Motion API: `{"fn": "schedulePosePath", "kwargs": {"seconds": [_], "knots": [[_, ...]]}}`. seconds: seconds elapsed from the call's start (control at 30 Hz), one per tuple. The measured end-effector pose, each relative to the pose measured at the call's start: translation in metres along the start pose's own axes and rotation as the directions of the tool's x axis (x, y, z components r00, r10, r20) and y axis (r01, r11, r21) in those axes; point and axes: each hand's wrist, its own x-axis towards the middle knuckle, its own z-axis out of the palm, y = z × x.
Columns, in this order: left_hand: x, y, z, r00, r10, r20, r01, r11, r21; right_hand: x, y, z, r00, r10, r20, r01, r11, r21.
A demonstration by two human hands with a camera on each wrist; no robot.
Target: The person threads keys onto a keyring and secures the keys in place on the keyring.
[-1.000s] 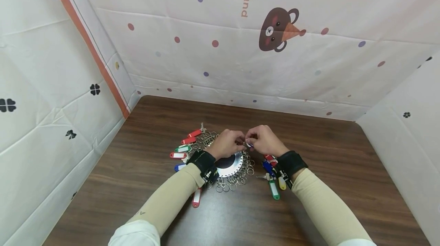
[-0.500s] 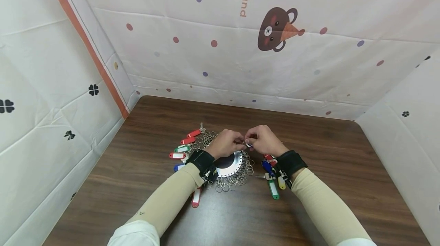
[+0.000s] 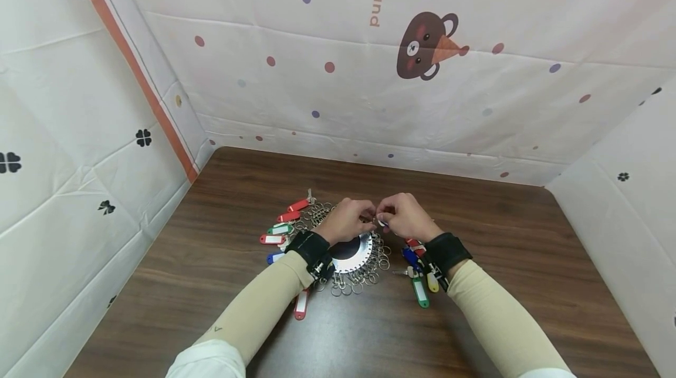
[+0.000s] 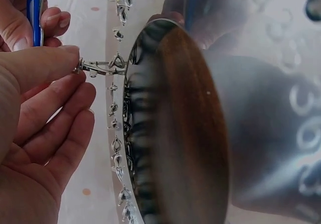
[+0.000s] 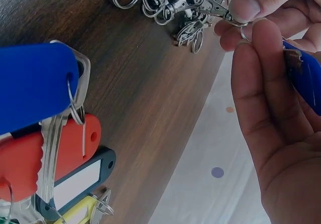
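Note:
A round metal key rack (image 3: 361,257) lies on the table, its rim hung with several small snap clasps and split rings. My left hand (image 3: 345,219) is over its far side and pinches one snap clasp (image 4: 98,70) by its ring end, between thumb and finger. Close beside it, my right hand (image 3: 405,215) holds a blue key tag (image 5: 307,81), with the thin wire ring (image 5: 245,33) between the two hands' fingertips. In the left wrist view the tag's key is mostly hidden behind fingers. The rack's middle is partly covered by my left wrist.
Red tags (image 3: 272,239), a green tag (image 3: 280,229) and a blue tag (image 3: 275,257) fan out left of the rack, with another red tag (image 3: 301,304) in front. A loose pile with a green tag (image 3: 420,292) and a yellow tag (image 3: 433,282) lies by my right wrist.
Almost nothing differs; both hands stay fingertip to fingertip at the rack's far edge, with only slight finger shifts.

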Motion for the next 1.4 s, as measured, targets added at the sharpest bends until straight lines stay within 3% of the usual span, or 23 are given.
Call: {"fn": "schedulePosePath", "kwargs": {"seconds": [0.7,1.0,1.4], "knots": [[-0.0014,-0.0021,-0.0025,0.999,0.029,0.017,-0.029,0.999,-0.019,-0.0003,0.0028,-0.0003,0.998,-0.067,0.015,0.067,0.998,-0.001],[-0.0007,-0.0013,0.0001,1.0,-0.001,0.014,0.001,1.0,-0.031,-0.0004,0.0016,0.0,1.0,-0.024,0.003,0.024,1.0,-0.004],[-0.0015,0.0005,-0.0011,1.0,0.01,0.009,-0.01,1.0,-0.025,-0.0017,0.0001,-0.0004,1.0,-0.006,-0.005,0.006,1.0,0.011]]}}
